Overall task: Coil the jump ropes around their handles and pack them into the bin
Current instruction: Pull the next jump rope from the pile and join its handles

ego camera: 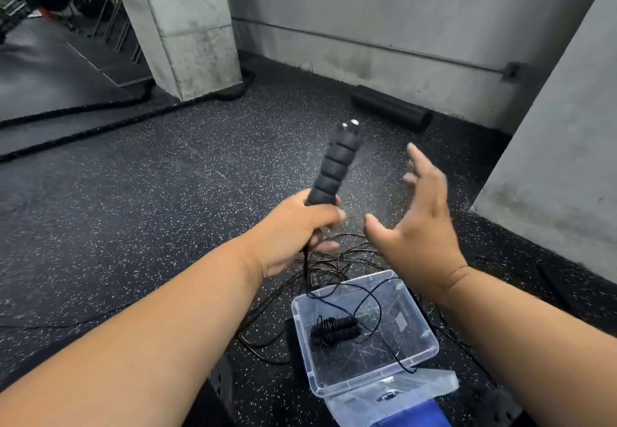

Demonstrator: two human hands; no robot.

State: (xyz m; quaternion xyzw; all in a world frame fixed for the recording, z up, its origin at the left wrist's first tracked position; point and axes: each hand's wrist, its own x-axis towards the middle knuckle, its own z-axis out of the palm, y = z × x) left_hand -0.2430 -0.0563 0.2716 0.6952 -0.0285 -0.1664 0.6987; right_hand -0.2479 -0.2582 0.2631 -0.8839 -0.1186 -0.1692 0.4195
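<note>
Speckled black rubber floor (133, 193) runs to stained concrete walls (384, 26) and a pillar (187, 26); a foam roller (390, 107) lies by the wall, thick ropes (83, 119) to the left. Left hand (293, 229) grips the handles (334, 166), tilted upward. Right hand (420, 223) hovers beside, fingers spread, empty. Loose cord (337, 259) tangles on the floor; one coiled rope (334, 328) sits in the clear bin (420, 356).
</note>
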